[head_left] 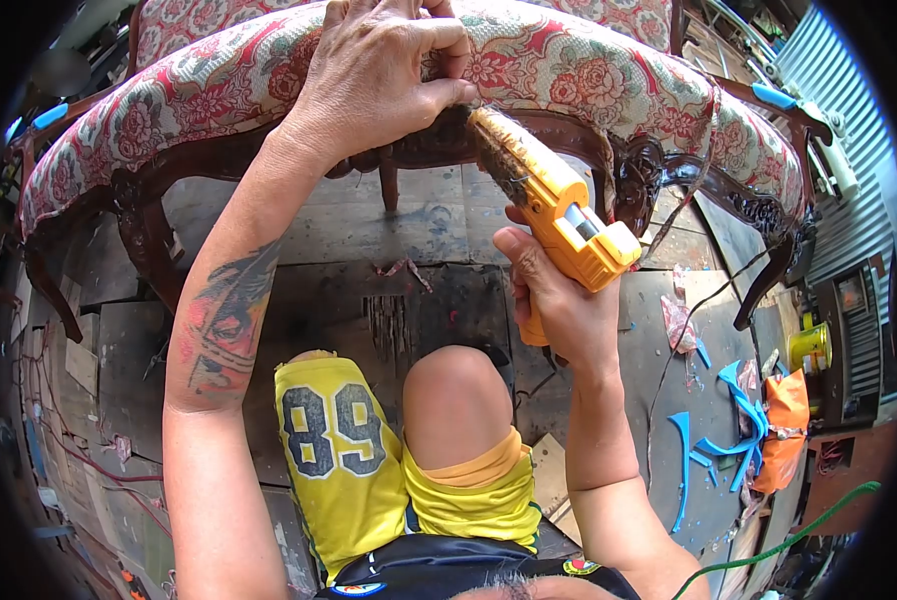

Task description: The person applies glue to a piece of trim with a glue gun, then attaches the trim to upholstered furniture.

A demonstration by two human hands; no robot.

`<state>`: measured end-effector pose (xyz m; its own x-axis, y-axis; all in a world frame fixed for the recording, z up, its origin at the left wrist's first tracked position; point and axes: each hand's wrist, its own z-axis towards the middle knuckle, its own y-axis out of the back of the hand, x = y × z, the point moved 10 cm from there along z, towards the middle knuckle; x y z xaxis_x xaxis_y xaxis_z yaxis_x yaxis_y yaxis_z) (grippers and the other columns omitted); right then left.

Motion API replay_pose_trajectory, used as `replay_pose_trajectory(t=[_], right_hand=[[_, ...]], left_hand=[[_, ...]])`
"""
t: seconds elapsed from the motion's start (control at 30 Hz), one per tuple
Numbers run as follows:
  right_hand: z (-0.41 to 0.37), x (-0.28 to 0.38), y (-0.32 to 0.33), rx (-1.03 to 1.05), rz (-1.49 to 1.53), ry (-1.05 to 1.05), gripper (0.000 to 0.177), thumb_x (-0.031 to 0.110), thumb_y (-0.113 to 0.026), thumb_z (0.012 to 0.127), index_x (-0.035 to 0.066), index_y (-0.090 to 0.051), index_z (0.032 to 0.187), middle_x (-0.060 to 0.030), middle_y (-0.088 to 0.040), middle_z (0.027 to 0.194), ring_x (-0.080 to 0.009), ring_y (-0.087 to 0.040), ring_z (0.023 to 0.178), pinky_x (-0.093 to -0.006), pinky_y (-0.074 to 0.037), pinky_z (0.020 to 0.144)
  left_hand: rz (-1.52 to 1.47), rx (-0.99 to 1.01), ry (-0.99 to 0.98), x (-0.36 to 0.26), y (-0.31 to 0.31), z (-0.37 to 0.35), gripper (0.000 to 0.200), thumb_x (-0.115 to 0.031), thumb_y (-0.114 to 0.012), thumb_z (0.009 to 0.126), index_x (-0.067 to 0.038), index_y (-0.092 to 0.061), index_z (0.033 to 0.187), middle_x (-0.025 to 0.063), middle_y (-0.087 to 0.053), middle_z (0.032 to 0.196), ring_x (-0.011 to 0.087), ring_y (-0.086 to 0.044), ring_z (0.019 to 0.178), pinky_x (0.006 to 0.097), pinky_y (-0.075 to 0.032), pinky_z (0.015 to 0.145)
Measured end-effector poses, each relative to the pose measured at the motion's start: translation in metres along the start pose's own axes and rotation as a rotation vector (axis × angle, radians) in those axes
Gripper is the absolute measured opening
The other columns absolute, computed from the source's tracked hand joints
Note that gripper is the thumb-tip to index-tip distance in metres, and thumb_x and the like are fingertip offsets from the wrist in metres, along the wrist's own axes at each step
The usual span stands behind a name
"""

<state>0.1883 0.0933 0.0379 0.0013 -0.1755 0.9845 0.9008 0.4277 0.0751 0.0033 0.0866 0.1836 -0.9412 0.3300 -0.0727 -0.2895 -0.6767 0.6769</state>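
A floral upholstered sofa (589, 85) with a dark carved wooden frame stretches across the top of the head view. My left hand (384, 75) is at its front edge, fingers bent and thumb pressed in near the seam; what they pinch is hidden. My right hand (559, 300) grips a yellow glue gun (544, 185), its stained nozzle end tilted up toward the seam, close to my left thumb. A grey stick shows in the gap at the gun's rear. Along the sofa's right part hangs a thin strip of trim (711, 150).
Blue curved offcuts (744, 420) and an orange bag (784, 430) lie on the worn board floor to the right. A dark cord (659, 390) and a green rope (819, 535) run there too. A yellow can (811, 348) stands farther right. Red cords (119, 478) cross the left floor.
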Motion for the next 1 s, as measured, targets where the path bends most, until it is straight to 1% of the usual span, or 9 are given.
replay_pose_trajectory(t=[0.07, 0.13, 0.17, 0.23, 0.33, 0.43, 0.57, 0.73, 1.0], right_hand=[[0.0, 0.001, 0.001, -0.002, 0.004, -0.016, 0.039, 0.02, -0.083, 0.1, -0.002, -0.07, 0.129, 0.0041, -0.059, 0.069, -0.0041, -0.054, 0.053, -0.0222, -0.042, 0.046], [-0.001, -0.001, 0.001, 0.01, -0.022, -0.061, 0.041, 0.018, -0.082, 0.1, -0.002, -0.068, 0.132, 0.0001, -0.067, 0.078, -0.0065, -0.064, 0.063, -0.0226, -0.048, 0.047], [-0.001, -0.001, 0.001, 0.01, -0.022, -0.061, 0.041, 0.018, -0.082, 0.1, -0.002, -0.068, 0.132, 0.0001, -0.067, 0.078, -0.0065, -0.064, 0.063, -0.0226, -0.048, 0.047], [0.0, 0.004, 0.003, -0.015, 0.069, -0.016, 0.03, 0.016, -0.085, 0.097, 0.0, -0.075, 0.12, -0.0005, -0.075, 0.09, -0.0046, -0.065, 0.067, -0.0233, -0.053, 0.049], [0.0, 0.004, 0.004, -0.05, 0.163, 0.033, 0.035, 0.014, -0.086, 0.096, -0.002, -0.072, 0.123, -0.0034, -0.075, 0.096, -0.0075, -0.069, 0.073, -0.0251, -0.059, 0.052], [0.0, 0.001, 0.004, -0.044, 0.161, 0.04, 0.037, 0.014, -0.087, 0.095, -0.002, -0.071, 0.125, -0.0043, -0.075, 0.099, -0.0085, -0.07, 0.076, -0.0259, -0.062, 0.054], [-0.002, 0.003, 0.003, -0.057, 0.123, 0.007, 0.034, 0.015, -0.086, 0.096, -0.001, -0.072, 0.122, -0.0027, -0.074, 0.094, -0.0073, -0.068, 0.073, -0.025, -0.06, 0.052], [-0.001, -0.004, 0.002, -0.037, 0.113, -0.068, 0.027, 0.018, -0.085, 0.097, 0.001, -0.074, 0.115, 0.0018, -0.07, 0.082, -0.0041, -0.062, 0.064, -0.0227, -0.051, 0.047], [-0.003, -0.006, 0.001, -0.02, 0.087, -0.079, 0.032, 0.018, -0.084, 0.098, 0.001, -0.074, 0.122, 0.0025, -0.071, 0.084, -0.0023, -0.06, 0.062, -0.0217, -0.049, 0.047]], left_hand=[[0.014, -0.008, -0.017, -0.003, 0.002, -0.001, 0.024, -0.021, -0.091, 0.077, -0.007, -0.073, 0.083, 0.0081, -0.063, 0.106, 0.0298, -0.058, 0.108, 0.0453, -0.042, 0.098], [-0.015, -0.013, -0.009, 0.004, -0.003, -0.002, 0.024, -0.021, -0.091, 0.077, -0.007, -0.073, 0.083, 0.0083, -0.063, 0.105, 0.0297, -0.058, 0.108, 0.0451, -0.042, 0.098], [-0.046, -0.017, -0.001, 0.005, -0.003, -0.001, 0.024, -0.021, -0.091, 0.077, -0.007, -0.073, 0.083, 0.0085, -0.064, 0.104, 0.0296, -0.058, 0.109, 0.0449, -0.041, 0.099], [-0.009, -0.012, -0.016, 0.001, -0.001, -0.001, 0.025, -0.022, -0.092, 0.077, -0.007, -0.072, 0.083, 0.0087, -0.063, 0.105, 0.0295, -0.059, 0.109, 0.0447, -0.041, 0.099], [0.022, 0.011, -0.024, -0.002, 0.0, -0.001, 0.025, -0.022, -0.092, 0.077, -0.007, -0.072, 0.083, 0.0087, -0.063, 0.108, 0.0291, -0.058, 0.11, 0.0447, -0.041, 0.1], [0.044, 0.013, -0.019, -0.002, 0.0, -0.002, 0.025, -0.022, -0.092, 0.077, -0.009, -0.072, 0.082, 0.0078, -0.063, 0.112, 0.0288, -0.057, 0.112, 0.0456, -0.04, 0.101], [0.054, -0.005, 0.003, -0.001, 0.002, -0.001, 0.023, -0.022, -0.092, 0.076, -0.011, -0.072, 0.082, 0.0058, -0.061, 0.114, 0.0291, -0.055, 0.114, 0.0476, -0.039, 0.103], [0.068, 0.001, 0.012, 0.002, 0.0, -0.002, 0.024, -0.022, -0.092, 0.075, -0.012, -0.072, 0.082, 0.0061, -0.061, 0.114, 0.0297, -0.055, 0.114, 0.0477, -0.038, 0.104], [0.056, -0.015, -0.022, 0.0, 0.001, -0.002, 0.023, -0.021, -0.091, 0.076, -0.011, -0.072, 0.083, 0.0071, -0.062, 0.115, 0.0306, -0.055, 0.116, 0.0471, -0.038, 0.104]])
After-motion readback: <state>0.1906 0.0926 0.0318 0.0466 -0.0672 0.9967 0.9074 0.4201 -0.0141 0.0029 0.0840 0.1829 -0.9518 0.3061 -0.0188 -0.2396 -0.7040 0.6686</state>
